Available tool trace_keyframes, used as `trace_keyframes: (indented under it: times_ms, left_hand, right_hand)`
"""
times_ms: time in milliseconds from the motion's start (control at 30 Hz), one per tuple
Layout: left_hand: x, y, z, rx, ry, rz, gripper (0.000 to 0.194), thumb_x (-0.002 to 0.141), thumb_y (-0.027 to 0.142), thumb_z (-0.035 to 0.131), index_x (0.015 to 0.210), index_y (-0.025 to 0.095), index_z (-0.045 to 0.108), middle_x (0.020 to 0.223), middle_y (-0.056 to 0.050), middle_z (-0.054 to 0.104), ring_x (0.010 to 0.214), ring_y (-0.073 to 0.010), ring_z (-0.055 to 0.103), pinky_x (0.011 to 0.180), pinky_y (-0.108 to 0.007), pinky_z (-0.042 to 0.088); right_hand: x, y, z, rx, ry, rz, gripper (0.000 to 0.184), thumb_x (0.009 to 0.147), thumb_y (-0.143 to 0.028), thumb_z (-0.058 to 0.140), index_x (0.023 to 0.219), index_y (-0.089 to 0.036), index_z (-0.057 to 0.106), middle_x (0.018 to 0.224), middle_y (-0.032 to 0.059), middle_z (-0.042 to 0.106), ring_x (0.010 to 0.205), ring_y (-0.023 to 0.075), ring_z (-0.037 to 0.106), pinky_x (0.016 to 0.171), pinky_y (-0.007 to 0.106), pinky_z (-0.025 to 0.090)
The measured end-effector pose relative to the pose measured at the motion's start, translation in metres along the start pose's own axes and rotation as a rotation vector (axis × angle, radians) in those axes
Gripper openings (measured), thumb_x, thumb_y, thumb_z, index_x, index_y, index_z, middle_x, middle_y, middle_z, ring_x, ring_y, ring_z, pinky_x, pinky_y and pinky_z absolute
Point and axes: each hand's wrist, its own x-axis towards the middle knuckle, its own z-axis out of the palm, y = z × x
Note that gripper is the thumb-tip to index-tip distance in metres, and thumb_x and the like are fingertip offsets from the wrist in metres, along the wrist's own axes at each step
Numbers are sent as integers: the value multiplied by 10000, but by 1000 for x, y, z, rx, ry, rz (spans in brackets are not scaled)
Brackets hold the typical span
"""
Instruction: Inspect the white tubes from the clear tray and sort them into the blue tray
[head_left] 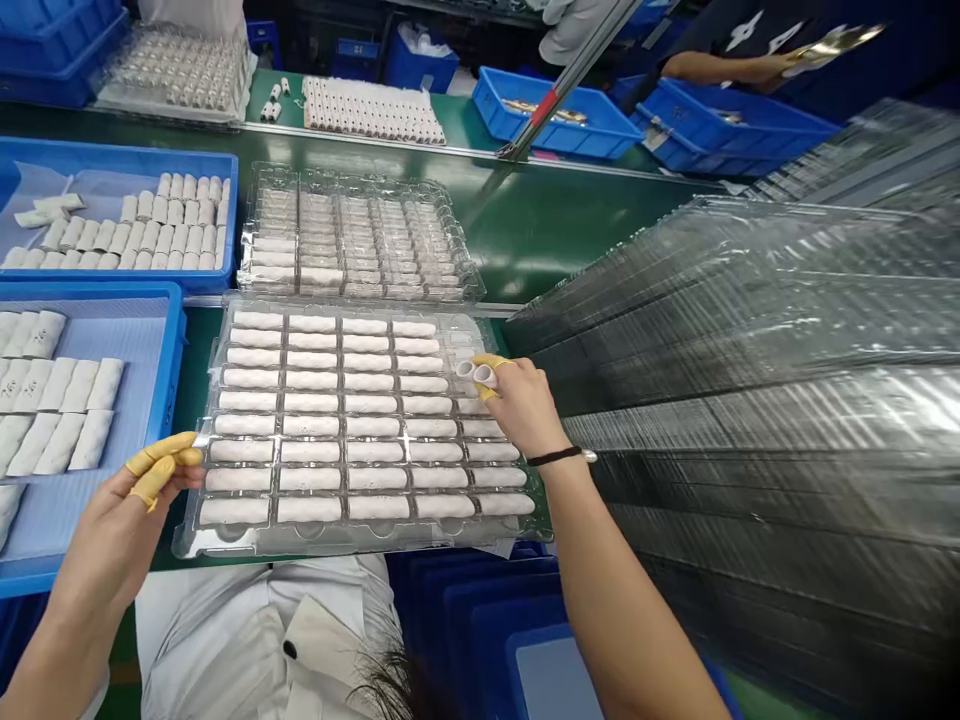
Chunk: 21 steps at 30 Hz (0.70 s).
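In front of me lies a clear plastic tray [300,540], its slots filled with white cloth-like rolls [373,427] in several rows and columns. My right hand [521,400], in yellow finger cots, is closed around two white tubes [476,373], their open ends facing left. It is over the tray's right column, where the upper slots hold no rolls and the lower ones do. My left hand [142,500], also with yellow finger cots, has its fingers pinched together at the tray's left edge. The fingertips seem to grip that edge.
Blue bins [169,350] with white rolls stand at left. Behind my tray is another clear tray [360,235], partly filled. Tall stacks of clear trays [750,350] rise at right. Across the bench, a person's hand [772,70] holds a shiny gold piece above blue bins [555,110].
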Motion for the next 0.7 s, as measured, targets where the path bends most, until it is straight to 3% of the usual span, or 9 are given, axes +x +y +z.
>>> trace_keyframes:
  times_ms: [167,367,533,633,700]
  left_hand:
    - [4,4,-16,29,40,18,315,702,352,788,972,194,756,898,-14,733,775,-151,651,758,-255,549]
    - [6,16,-26,77,64,31,269,735,337,772,980,226,756,913,0,723,814,-159,638,793,-276,540]
    - [11,19,-33,120,33,88,319,725,381,760,995,214,746,876,-3,716,793,-161,631,807,-306,526]
    - [20,23,-46,258,65,153,389,724,430,729,1037,199,722,905,-27,723,827,-192,644,847,-353,530]
    - [31,28,-55,476,141,202,448,755,460,661,1095,172,697,960,-65,733,886,-233,660,890,-396,529]
  right_hand:
    - [1,9,8,-174,-134,-100,325,735,-28,472,969,-123,677,938,166,718,974,309,585,790,385,419]
    - [19,16,7,-305,-115,-91,335,836,-121,451,1102,-68,648,1042,215,690,1023,327,596,846,408,431]
    - [39,19,21,-330,-140,-115,429,770,-37,473,1156,-105,649,1039,164,708,1017,276,630,877,364,436]
    - [39,18,24,-322,-127,-143,427,745,-14,476,1119,-94,665,1006,172,716,959,249,647,845,329,441]
    - [34,16,23,-308,-82,-171,368,801,-52,450,1095,-82,669,999,203,711,952,253,646,839,340,437]
